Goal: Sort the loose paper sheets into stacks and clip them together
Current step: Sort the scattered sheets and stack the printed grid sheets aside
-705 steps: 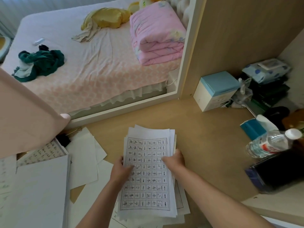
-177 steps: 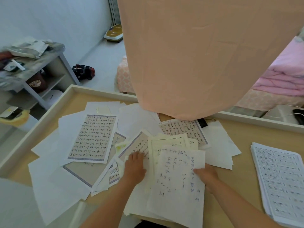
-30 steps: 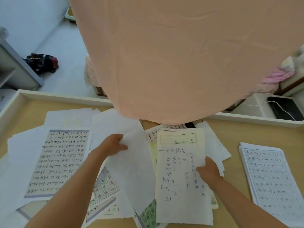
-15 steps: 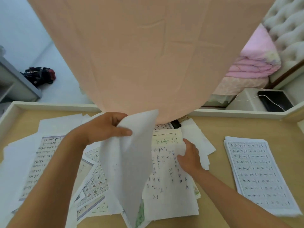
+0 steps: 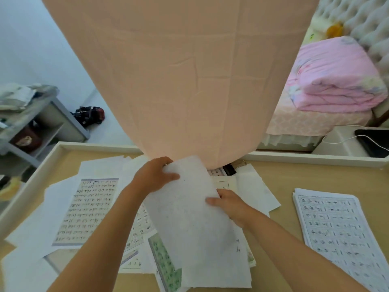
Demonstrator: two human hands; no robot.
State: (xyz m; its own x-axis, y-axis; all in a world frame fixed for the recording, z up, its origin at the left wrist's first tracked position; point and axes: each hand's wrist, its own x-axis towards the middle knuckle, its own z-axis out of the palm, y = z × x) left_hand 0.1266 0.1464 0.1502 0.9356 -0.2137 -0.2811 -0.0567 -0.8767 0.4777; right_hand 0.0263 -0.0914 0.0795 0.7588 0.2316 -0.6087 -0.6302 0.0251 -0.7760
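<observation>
A thin white sheet [image 5: 195, 224] lies blank side up over the middle pile of papers. My left hand [image 5: 154, 175] pinches its far left corner. My right hand [image 5: 228, 204] grips its right edge, thumb on top. Loose sheets [image 5: 90, 209] with lined handwriting and grid print are spread over the left half of the desk. A squared-up stack of grid sheets [image 5: 336, 232] lies at the right. A black binder clip [image 5: 229, 169] shows just past the pile, partly under the hanging cloth.
A peach cloth [image 5: 179, 76] hangs down over the desk's far middle. The wooden desk [image 5: 280, 178] has a raised white rim [image 5: 315, 160]. Beyond are a bed with a folded pink quilt [image 5: 332, 81], a white box with a dark device [image 5: 372, 142], and a grey shelf [image 5: 31, 123].
My left hand lifted the white sheet from the left and turned it over onto the middle pile. My right hand shifted from the handwritten page to the sheet's right edge.
</observation>
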